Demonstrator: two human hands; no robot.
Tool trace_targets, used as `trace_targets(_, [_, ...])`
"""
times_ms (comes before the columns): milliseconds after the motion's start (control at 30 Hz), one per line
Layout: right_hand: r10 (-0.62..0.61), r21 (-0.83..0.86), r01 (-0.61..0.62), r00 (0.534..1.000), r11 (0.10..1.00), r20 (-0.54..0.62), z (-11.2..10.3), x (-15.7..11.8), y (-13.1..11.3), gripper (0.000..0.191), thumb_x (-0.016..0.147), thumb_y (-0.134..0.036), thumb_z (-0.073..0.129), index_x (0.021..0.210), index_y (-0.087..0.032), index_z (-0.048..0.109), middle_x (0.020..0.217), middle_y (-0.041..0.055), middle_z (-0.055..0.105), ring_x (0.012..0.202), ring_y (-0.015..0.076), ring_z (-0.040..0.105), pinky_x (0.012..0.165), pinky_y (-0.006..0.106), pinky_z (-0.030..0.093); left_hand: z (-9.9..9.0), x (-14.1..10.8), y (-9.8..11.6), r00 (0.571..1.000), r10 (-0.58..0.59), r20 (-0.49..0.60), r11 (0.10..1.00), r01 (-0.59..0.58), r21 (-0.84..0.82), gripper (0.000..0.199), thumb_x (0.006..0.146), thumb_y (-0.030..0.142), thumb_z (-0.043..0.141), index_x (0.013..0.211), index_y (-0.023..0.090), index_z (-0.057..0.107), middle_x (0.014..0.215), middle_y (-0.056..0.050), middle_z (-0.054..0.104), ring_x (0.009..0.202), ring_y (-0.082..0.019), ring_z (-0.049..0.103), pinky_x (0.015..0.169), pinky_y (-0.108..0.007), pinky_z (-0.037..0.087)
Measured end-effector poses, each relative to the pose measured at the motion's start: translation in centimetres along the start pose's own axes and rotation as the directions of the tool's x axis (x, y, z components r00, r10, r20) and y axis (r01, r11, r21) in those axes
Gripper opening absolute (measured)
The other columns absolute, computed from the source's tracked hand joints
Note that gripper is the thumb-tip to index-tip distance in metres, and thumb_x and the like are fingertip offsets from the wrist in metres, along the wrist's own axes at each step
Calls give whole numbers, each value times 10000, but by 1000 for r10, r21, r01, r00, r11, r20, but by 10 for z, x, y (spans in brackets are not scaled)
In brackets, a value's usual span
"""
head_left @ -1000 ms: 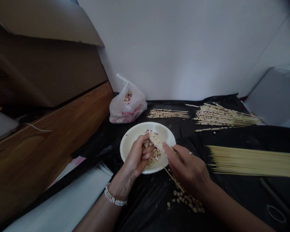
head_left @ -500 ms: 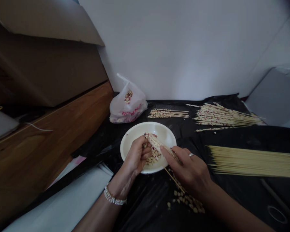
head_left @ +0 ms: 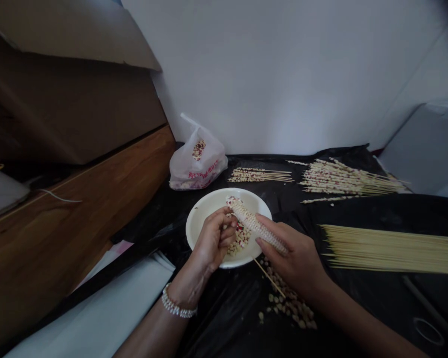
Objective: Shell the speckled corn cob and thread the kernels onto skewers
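Observation:
My right hand (head_left: 296, 248) is wrapped round a corn cob (head_left: 256, 224), mostly stripped pale, with a few dark red and cream kernels at its far tip. The cob slants over a white bowl (head_left: 196, 233). Close beside the cob's tip, my left hand (head_left: 216, 237) is closed with curled fingers; I cannot make out what is in them. Loose corn kernels (head_left: 241, 243) lie in the bowl under the hands. A thin wooden skewer (head_left: 269, 278) leans at the bowl's near rim, above a pile of pale kernels (head_left: 293, 308) on the black sheet.
Behind the bowl stands a white plastic bag (head_left: 197, 161). Skewers threaded with kernels lie in a small bunch (head_left: 259, 175) and a larger bunch (head_left: 339, 179). Bare skewers (head_left: 392, 248) lie at right on the black plastic sheet (head_left: 216, 318). A cardboard box (head_left: 70, 99) stands at left.
My right hand has drawn back slightly along the cob, leaving more of it showing. The cob's tip has shifted up a little, and my left fingers have come slightly away from it.

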State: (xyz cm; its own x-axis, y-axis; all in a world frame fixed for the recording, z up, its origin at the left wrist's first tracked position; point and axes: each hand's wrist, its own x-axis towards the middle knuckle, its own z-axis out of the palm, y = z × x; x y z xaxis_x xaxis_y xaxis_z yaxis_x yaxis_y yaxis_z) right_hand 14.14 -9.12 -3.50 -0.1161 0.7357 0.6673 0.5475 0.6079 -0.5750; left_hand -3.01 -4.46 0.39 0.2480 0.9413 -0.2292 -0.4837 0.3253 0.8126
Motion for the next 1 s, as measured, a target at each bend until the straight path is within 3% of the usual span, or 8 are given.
trace_targets(200, [100, 33, -100, 995, 994, 2, -1, 0, 1, 390, 927, -233, 590, 1300, -137, 648, 1223, 135, 733, 1070, 254, 724, 928, 416, 609, -1, 0, -1, 1000, 23, -3, 1000, -23, -17, 183, 674, 133, 651, 809, 147, 528, 610, 62, 481, 389, 12, 187, 360, -132, 90])
trace_targets(500, [71, 14, -72, 997, 997, 44, -1, -2, 1, 392, 938, -226, 566, 1304, -98, 628, 1234, 164, 722, 1098, 251, 710, 958, 387, 589, -1, 1, 1, 999, -51, 1, 992, 51, -118, 178, 778, 247, 650, 738, 134, 518, 628, 47, 480, 394, 13, 187, 337, -128, 121])
trace_targets(800, [-15, 0, 15, 995, 1000, 95, -3, -1, -2, 417, 946, -188, 545, 1360, -150, 586, 1129, 128, 751, 953, 218, 735, 855, 351, 614, -1, 2, -1, 1000, -17, 23, 996, 18, -83, 160, 698, 167, 648, 744, 156, 495, 598, 69, 455, 388, 17, 194, 345, -113, 104])
trace_targets(1000, [45, 62, -49, 997, 997, 60, -3, 2, -5, 395, 925, -204, 572, 1306, -118, 634, 1210, 139, 739, 1064, 243, 725, 923, 363, 601, 0, 0, -4, 999, 46, -3, 998, -46, -30, 235, 617, 92, 639, 778, 174, 488, 550, 93, 431, 378, 10, 189, 354, -116, 96])
